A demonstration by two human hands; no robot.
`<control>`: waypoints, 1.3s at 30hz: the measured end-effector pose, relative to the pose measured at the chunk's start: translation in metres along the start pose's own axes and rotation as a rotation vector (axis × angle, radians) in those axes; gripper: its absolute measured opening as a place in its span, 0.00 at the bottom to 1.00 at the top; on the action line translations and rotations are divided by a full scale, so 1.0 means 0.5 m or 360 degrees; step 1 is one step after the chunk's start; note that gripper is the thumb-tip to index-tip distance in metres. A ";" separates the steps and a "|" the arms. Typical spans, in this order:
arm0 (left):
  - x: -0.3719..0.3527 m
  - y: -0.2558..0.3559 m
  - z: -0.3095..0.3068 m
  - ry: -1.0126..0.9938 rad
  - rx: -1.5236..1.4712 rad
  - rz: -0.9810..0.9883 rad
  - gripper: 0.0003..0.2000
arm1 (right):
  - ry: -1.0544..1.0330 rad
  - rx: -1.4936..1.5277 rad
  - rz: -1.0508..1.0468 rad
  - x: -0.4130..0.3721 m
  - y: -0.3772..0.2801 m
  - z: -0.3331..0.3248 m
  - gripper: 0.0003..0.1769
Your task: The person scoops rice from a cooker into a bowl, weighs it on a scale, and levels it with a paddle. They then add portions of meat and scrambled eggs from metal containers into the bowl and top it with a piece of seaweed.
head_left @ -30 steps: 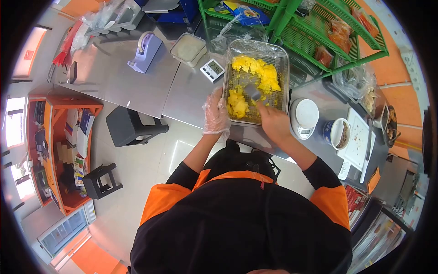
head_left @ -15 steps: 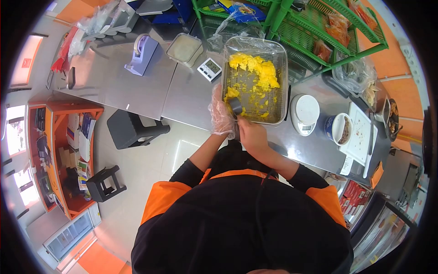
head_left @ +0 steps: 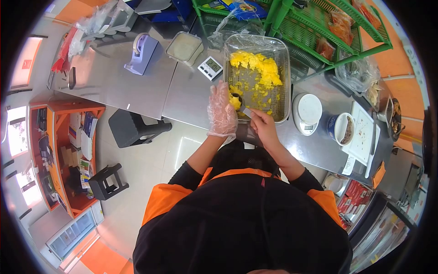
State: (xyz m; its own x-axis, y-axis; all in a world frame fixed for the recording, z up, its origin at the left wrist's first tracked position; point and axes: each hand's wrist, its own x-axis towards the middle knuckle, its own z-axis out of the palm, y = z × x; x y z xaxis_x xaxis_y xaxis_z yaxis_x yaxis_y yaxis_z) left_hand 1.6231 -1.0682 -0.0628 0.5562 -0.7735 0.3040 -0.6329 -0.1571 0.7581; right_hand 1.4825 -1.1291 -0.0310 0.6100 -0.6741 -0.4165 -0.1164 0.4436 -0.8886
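Observation:
My left hand (head_left: 221,110) wears a clear plastic glove. It lies flat along the left wall of a clear rectangular container (head_left: 289,86), fingers stretched toward the far end. In my right hand (head_left: 265,128), bare, is the handle of a dark measuring scoop (head_left: 247,112), pinched between thumb and fingers. The scoop's bowl is in the container's near left corner, with yellow pieces in it. Crumbled yellow food, like scrambled egg (head_left: 269,73), is heaped at the far end, and loose bits are scattered over the container's ridged bottom.
Left of the container are a digital timer (head_left: 210,68), a lidded tub (head_left: 185,48) and a purple tape dispenser (head_left: 142,55). To the right stand a white scale (head_left: 307,112), a tub of brown food (head_left: 340,129) and a white board (head_left: 360,137). Green baskets (head_left: 315,32) stand behind.
My right hand has moved right and the scoop has turned, so its bowl now shows yellow pieces. My left hand has straightened along the container's wall.

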 end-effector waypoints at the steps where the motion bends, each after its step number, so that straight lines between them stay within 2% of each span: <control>1: 0.002 0.010 -0.008 -0.0053 0.0189 0.0025 0.34 | 0.0001 0.0029 0.0072 -0.001 -0.008 -0.006 0.15; 4: 0.019 0.029 -0.032 -0.0260 0.0348 0.0169 0.35 | -0.0014 0.0199 0.0215 -0.004 -0.016 -0.027 0.16; 5: 0.029 0.036 -0.039 -0.0236 0.0276 0.0093 0.33 | -0.0023 0.0270 0.0251 -0.006 -0.017 -0.033 0.16; 7: 0.057 0.044 -0.048 -0.0187 0.0132 -0.0059 0.29 | -0.0034 0.0296 0.0219 -0.008 -0.026 -0.044 0.16; 11: 0.064 0.011 -0.049 -0.0187 -0.0132 0.0138 0.25 | -0.0081 0.0284 0.0157 -0.006 -0.043 -0.073 0.16; 16: 0.064 0.074 -0.042 -0.0335 0.0020 -0.0012 0.25 | -0.0071 0.0175 0.0130 0.000 -0.058 -0.088 0.15; 19: 0.058 0.068 -0.032 -0.0341 0.0036 0.0043 0.23 | -0.0013 0.0138 0.0114 0.007 -0.052 -0.089 0.15; 22: 0.053 0.048 -0.021 -0.0313 0.0019 0.0252 0.24 | 0.0024 0.0126 0.0119 0.009 -0.051 -0.084 0.15; 25: 0.051 0.058 -0.019 -0.0409 0.0317 0.0169 0.28 | 0.0015 0.0124 0.0032 0.015 -0.046 -0.079 0.15; 28: 0.050 0.064 -0.019 -0.0347 0.0301 0.0142 0.29 | 0.0027 0.0148 0.0011 0.015 -0.040 -0.078 0.15; 31: 0.055 0.076 -0.021 -0.0142 0.0014 0.0126 0.30 | 0.0069 0.0157 -0.0002 0.007 -0.052 -0.080 0.16; 37: 0.087 0.186 -0.014 -0.0108 -0.0229 0.0444 0.34 | 0.0099 0.0313 -0.0075 -0.060 -0.092 -0.172 0.16; 39: 0.094 0.229 0.021 -0.0194 -0.0359 0.0462 0.35 | 0.0102 0.0365 -0.0100 -0.090 -0.116 -0.210 0.15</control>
State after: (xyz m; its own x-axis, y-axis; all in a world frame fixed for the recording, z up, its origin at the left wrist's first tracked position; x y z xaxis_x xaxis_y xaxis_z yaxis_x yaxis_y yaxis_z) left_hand 1.5713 -1.1291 0.0324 0.2944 -0.8355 0.4640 -0.6125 0.2078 0.7627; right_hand 1.3794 -1.1863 0.0190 0.5583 -0.7377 -0.3796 0.1059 0.5171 -0.8493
